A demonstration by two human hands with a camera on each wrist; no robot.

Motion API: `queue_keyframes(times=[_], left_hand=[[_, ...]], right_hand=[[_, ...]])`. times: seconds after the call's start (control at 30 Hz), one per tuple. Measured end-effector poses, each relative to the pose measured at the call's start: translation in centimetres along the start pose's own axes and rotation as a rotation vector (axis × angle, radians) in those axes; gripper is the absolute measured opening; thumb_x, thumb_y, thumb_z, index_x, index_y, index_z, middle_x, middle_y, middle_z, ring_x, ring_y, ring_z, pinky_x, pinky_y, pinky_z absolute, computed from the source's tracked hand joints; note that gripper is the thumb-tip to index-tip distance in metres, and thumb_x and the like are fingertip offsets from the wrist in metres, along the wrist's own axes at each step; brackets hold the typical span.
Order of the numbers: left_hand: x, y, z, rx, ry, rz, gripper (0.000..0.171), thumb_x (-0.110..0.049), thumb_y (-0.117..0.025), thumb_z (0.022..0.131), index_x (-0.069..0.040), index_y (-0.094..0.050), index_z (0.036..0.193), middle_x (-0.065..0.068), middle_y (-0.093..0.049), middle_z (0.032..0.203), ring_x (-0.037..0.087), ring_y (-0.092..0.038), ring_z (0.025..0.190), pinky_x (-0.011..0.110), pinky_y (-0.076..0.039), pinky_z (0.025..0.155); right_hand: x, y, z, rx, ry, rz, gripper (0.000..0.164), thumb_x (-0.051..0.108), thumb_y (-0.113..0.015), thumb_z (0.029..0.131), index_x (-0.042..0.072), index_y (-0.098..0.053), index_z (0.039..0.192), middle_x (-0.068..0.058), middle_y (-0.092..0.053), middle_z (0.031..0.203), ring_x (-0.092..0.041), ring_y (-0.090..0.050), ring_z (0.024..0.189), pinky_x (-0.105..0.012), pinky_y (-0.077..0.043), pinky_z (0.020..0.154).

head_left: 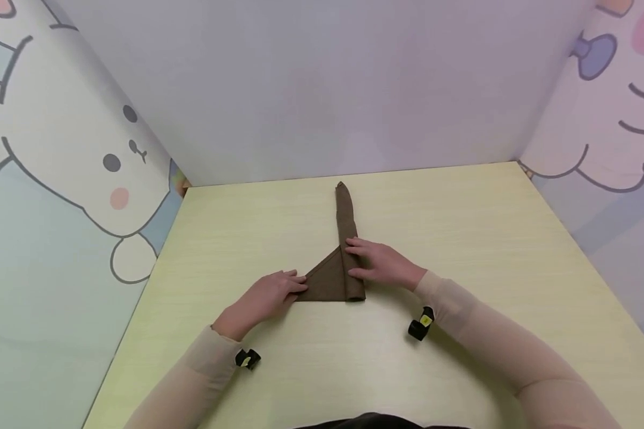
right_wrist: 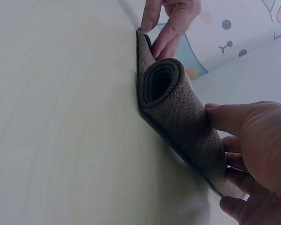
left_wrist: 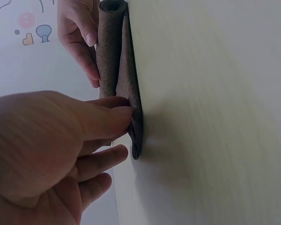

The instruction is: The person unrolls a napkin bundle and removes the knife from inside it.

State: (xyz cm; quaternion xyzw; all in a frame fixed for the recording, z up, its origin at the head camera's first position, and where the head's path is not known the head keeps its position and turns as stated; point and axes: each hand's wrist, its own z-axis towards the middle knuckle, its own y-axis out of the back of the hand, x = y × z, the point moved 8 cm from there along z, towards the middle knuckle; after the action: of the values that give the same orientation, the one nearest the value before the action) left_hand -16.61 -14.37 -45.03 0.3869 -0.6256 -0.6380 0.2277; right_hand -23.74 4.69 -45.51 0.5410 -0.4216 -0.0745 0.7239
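Note:
A brown cloth (head_left: 326,280) lies on the table, its right side rolled into a long narrow tube (head_left: 346,217) that points away from me. Left of the tube the cloth is a flat folded triangle. My left hand (head_left: 265,301) pinches the triangle's left corner between thumb and index finger, while its other fingers are off the cloth in the left wrist view. Along the right side of the roll (right_wrist: 185,115), my right hand (head_left: 383,262) rests its thumb and fairly straight fingers. The right wrist view shows the roll's near end as a hollow spiral.
The pale yellow table (head_left: 451,220) meets a plain back wall (head_left: 322,89). Side walls with cartoon animals (head_left: 86,137) stand left and right. A small black camera is on each wrist. Dark clothing (head_left: 375,420) shows at the bottom edge.

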Motion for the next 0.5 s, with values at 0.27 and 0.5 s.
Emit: queue_keyframes(times=[0.27, 0.5], left_hand=[[0.3, -0.1, -1.2, 0.023, 0.037, -0.008, 0.03, -0.007, -0.067, 0.089, -0.011, -0.071, 0.118, 0.005, -0.059, 0.133, 0.028, -0.05, 0.127, 0.045, -0.041, 0.102], [0.5, 0.1, -2.1, -0.005, 0.028, -0.01, 0.028, -0.007, -0.069, 0.088, -0.009, -0.072, 0.116, 0.007, -0.061, 0.13, 0.031, -0.052, 0.124, 0.047, -0.043, 0.098]], right_hand=[[0.5, -0.7, 0.7, 0.037, 0.017, 0.015, 0.06, 0.038, -0.065, 0.092, 0.004, -0.051, 0.139, -0.011, -0.037, 0.151, -0.027, -0.034, 0.139, -0.042, -0.033, 0.108], [0.7, -1.4, 1.3, 0.056, 0.012, 0.009, 0.061, 0.04, -0.065, 0.092, 0.007, -0.05, 0.141, -0.008, -0.035, 0.152, -0.024, -0.033, 0.139, -0.04, -0.032, 0.109]])
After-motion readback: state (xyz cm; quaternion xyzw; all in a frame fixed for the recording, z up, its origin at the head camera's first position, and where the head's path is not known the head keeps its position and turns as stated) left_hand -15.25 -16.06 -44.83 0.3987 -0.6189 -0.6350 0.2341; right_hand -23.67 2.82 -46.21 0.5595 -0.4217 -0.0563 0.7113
